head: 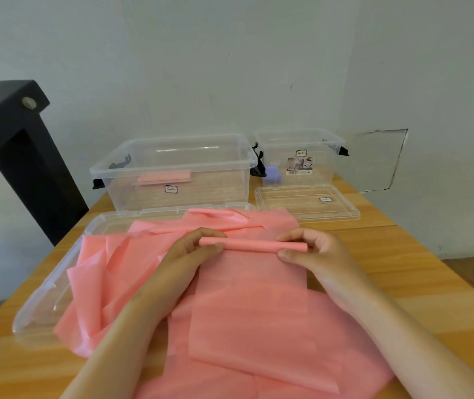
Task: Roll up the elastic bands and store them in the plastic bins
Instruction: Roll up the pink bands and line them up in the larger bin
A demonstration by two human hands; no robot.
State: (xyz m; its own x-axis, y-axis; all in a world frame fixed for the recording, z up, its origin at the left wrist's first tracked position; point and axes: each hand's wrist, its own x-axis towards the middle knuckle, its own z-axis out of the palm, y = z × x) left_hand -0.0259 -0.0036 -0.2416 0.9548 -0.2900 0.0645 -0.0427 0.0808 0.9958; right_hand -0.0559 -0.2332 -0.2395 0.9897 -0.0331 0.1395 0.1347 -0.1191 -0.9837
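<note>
Band (250, 306), pink, thin matte rubbery sheet, lies flat at frame ctr w/ its far end wound into a tight tube (251, 245). Left hand (195, 249) & right hand (313, 251) each pinch one tube end, fingers curled over, prob. to keep edges square while rolling. Finished roll (163, 176) sits in clear hard-walled big bin (215, 182), upper ctr.

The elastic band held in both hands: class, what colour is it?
Pink. The elastic band shows best in the head view.

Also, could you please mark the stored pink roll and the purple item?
stored pink roll (164, 176): head view, its middle.
purple item (272, 171): head view, its front face.
</note>
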